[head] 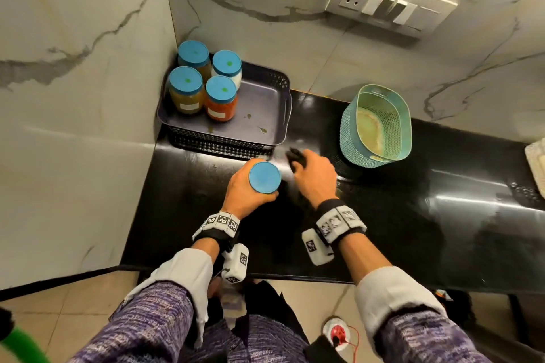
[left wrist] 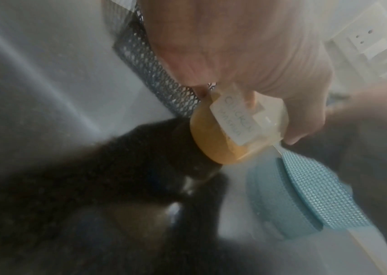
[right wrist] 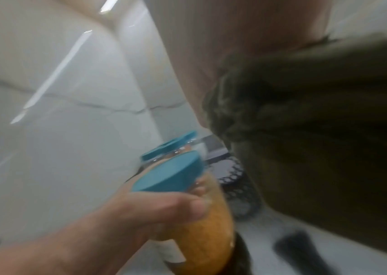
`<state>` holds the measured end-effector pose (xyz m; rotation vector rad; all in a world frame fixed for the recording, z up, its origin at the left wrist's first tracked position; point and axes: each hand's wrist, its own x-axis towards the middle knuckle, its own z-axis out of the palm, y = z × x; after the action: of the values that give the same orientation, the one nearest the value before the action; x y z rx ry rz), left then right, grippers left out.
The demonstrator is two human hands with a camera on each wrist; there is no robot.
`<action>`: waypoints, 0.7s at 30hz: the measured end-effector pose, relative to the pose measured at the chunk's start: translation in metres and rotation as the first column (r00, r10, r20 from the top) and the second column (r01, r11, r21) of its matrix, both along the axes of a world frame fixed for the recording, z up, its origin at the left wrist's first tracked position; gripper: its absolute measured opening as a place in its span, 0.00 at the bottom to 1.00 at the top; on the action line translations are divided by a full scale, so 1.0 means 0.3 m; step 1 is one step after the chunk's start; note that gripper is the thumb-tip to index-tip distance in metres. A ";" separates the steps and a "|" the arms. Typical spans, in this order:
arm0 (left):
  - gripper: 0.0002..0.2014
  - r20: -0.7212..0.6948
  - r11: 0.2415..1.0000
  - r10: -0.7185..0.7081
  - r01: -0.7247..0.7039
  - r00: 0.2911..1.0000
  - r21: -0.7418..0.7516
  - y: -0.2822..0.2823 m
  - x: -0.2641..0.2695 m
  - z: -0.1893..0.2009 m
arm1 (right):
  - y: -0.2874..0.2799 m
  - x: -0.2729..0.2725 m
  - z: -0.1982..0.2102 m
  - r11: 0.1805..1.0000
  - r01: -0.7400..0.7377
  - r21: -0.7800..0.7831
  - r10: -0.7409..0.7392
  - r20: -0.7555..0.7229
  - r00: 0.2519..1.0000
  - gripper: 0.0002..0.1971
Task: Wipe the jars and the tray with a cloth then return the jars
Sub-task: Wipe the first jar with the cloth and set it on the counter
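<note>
My left hand [head: 243,190] grips a jar [head: 264,177] with a blue lid and orange-yellow contents, upright over the black counter just in front of the tray. The left wrist view shows the jar's [left wrist: 230,130] white label. My right hand [head: 314,175] holds a dark cloth [head: 296,156] bunched up right beside the jar; the cloth [right wrist: 317,130] fills the right wrist view, next to the jar's lid [right wrist: 171,173]. The dark tray [head: 259,106] sits in the back-left corner with several blue-lidded jars [head: 219,97] in its left part and small stains on its bare floor.
A teal perforated basket [head: 376,124] stands on the black counter [head: 398,215] to the right of the tray. Marble walls close in the left and back. A socket panel [head: 389,6] is on the back wall. A pale item lies at the counter's far right edge.
</note>
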<state>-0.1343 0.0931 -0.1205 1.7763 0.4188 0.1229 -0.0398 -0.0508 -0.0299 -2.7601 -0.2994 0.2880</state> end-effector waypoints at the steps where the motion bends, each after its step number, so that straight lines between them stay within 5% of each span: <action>1: 0.35 0.000 1.000 0.012 -0.012 1.000 0.003 0.002 -0.005 0.004 | -0.060 -0.002 -0.006 0.994 0.080 0.074 -0.079 -0.014 0.997 0.08; 4: 0.33 0.001 0.986 0.140 -0.140 0.990 -0.095 0.022 0.002 0.056 | -0.159 -0.022 0.026 0.864 0.232 0.446 -0.230 -0.060 0.971 0.10; 8: 0.36 0.100 0.940 0.197 -0.159 0.975 -0.302 0.017 0.031 0.228 | -0.133 -0.068 0.178 0.594 0.183 0.784 -0.209 -0.070 0.975 0.02; 15: 0.36 0.264 0.909 0.143 -0.022 0.954 -0.415 0.009 0.031 0.463 | 0.006 -0.175 0.281 0.475 0.158 0.866 0.007 -0.183 0.983 0.13; 21: 0.36 0.256 0.854 0.280 -0.118 0.925 -0.507 0.013 0.009 0.565 | 0.078 -0.225 0.379 0.352 0.230 0.907 0.053 -0.264 0.963 0.15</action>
<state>-0.1315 0.0971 0.0490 1.1835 0.3584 0.4175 -0.1073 -0.0273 0.0838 -1.5206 -0.1522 0.2984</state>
